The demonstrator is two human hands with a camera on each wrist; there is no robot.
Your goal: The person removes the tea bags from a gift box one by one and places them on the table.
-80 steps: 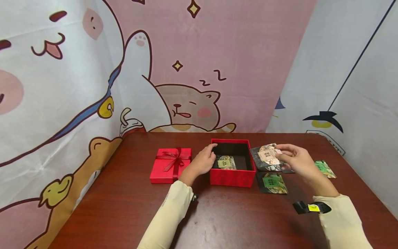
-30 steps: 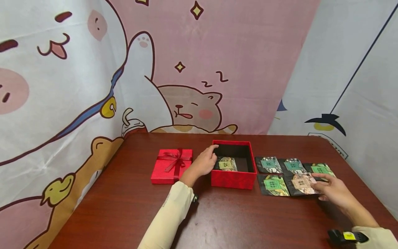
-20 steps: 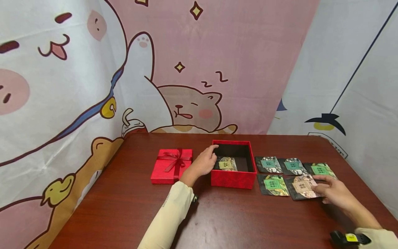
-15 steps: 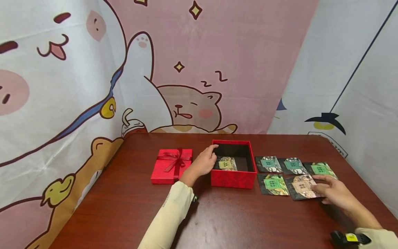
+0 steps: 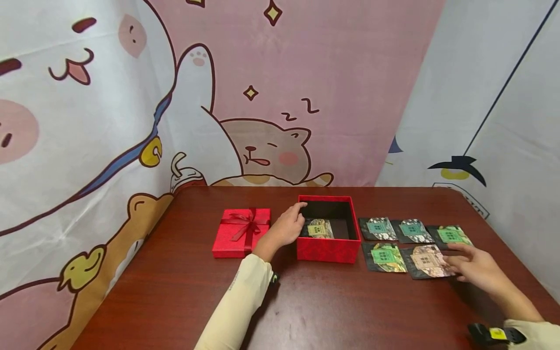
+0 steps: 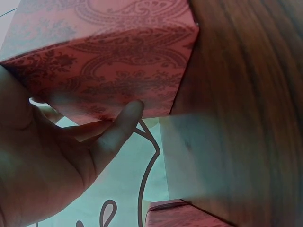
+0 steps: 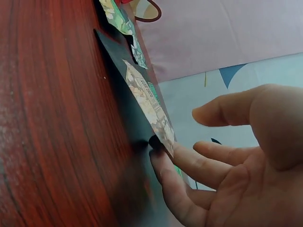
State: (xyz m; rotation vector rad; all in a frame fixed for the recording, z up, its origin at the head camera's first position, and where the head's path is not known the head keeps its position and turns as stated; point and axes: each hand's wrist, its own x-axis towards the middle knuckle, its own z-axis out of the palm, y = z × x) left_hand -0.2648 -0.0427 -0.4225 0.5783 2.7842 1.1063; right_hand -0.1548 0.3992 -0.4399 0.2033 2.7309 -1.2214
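My left hand [image 5: 287, 226] grips the left wall of an open red gift box [image 5: 328, 251], one finger over its rim. In the left wrist view the thumb [image 6: 124, 120] lies on the box's patterned outer side. Inside the black interior is a packet with a yellow label [image 5: 318, 229]. My right hand [image 5: 479, 267] is at the right edge of a flat dark packet with a beige label [image 5: 425, 262], which lies on the table. The right wrist view shows the thumb [image 7: 213, 112] apart from the packet, while other fingertips are right at its edge.
Left of the box sits its red lid [image 5: 224, 247] with a ribbon bow. Two teal-labelled packets and a green-labelled packet [image 5: 452, 235] form the back row at right. Another green-labelled packet [image 5: 385, 257] lies in front. A cartoon-printed cloth [image 5: 350, 97] hangs behind the table.
My right hand has carried the beige-labelled packet from beside the box rightward, set it in the front row, shifted it slightly and loosened its grip. The left hand has stayed on the box.
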